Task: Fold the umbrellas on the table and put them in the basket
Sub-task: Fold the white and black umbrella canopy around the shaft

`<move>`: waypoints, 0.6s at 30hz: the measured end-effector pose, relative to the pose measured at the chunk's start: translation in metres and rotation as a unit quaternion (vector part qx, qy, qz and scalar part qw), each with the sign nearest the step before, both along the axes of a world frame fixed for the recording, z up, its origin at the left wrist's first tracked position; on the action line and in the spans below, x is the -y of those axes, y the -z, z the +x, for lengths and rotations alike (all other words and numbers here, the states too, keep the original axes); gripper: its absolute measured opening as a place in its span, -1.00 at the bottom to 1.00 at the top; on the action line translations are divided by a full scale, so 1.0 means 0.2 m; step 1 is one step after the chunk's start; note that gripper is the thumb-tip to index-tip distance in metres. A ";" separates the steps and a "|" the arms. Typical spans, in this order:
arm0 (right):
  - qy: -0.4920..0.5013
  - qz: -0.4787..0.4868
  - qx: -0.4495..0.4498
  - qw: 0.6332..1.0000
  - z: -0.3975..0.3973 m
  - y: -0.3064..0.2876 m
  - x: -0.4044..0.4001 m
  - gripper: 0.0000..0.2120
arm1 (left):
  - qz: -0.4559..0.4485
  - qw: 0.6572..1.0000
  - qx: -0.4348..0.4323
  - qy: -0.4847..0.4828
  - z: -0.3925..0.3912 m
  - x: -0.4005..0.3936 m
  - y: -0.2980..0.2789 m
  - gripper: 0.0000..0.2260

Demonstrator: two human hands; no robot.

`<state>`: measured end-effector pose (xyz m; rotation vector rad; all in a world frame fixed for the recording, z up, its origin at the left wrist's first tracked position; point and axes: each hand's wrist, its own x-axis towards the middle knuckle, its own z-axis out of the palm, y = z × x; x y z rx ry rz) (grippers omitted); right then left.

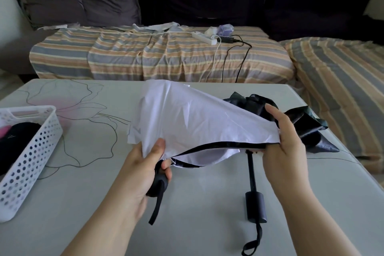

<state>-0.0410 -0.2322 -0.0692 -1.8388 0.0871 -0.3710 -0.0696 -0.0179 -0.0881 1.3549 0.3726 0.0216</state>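
Observation:
A white umbrella (pixel 193 118) with a black edge is held above the table (pixel 104 203), its canopy loose and spread. My left hand (pixel 143 170) grips its black handle and pinches the cloth's near left edge with the thumb. My right hand (pixel 286 143) pinches the canopy's right edge. Behind and below it lies a black umbrella (pixel 307 122), its shaft and dark handle (pixel 254 207) pointing towards me, wrist strap trailing. A white perforated basket (pixel 29 164) stands at the left edge.
The basket holds dark folded items and something pink (pixel 5 131). Past the table's far edge runs a sofa with a striped cover (pixel 162 56), dark cushions, a power strip (pixel 204 37) and cables. The table's right edge is close to the black umbrella.

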 end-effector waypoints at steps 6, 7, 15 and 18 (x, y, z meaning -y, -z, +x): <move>-0.008 -0.147 0.021 0.989 0.01 -0.01 0.06 -0.60 | 0.052 0.998 0.037 0.007 0.00 -0.03 0.01 -0.81; -0.092 -0.185 -0.025 0.978 0.01 -0.02 0.09 -0.70 | 0.071 0.997 0.044 0.005 0.00 -0.05 0.01 -0.80; -0.234 -0.088 -0.062 0.966 0.03 -0.07 0.07 -0.77 | 0.166 0.984 0.020 0.066 0.02 -0.18 0.10 -0.92; -0.240 -0.153 -0.076 0.956 0.01 -0.02 -0.07 -0.89 | 0.161 0.983 0.028 0.078 0.02 -0.16 0.12 -0.94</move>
